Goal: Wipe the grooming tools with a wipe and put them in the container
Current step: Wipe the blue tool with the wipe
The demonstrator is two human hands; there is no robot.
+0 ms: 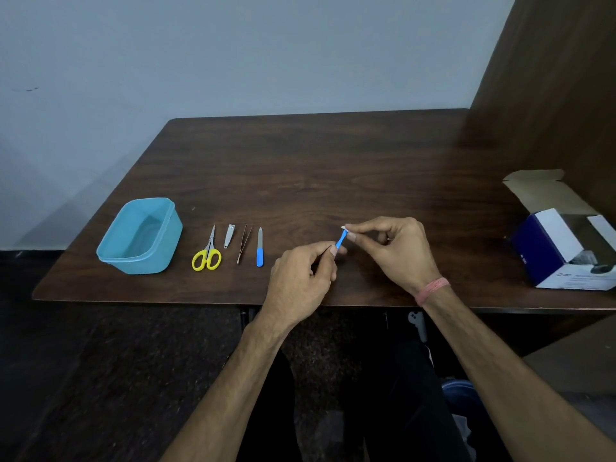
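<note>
Head view: left hand [301,278] pinching blue tool [340,241] by handle, right hand [396,251] pinching wipe [346,230] round its tip — above table [333,168], right of file [259,248]. Light, stiff, thin — likely slippery; best gripped at handle.

Blue plastics and one yellow showing against dark wood grain

The container [140,236] is showing light blue; the scissors [207,252] are wearing yellow handles; the nail file [260,248] is pairing a blue handle with a grey blade. The table [300,168] is showing dark brown streaked wood grain. The box [563,251] at the right is reading navy and white, and the wrist band [432,289] is showing pink.
</note>
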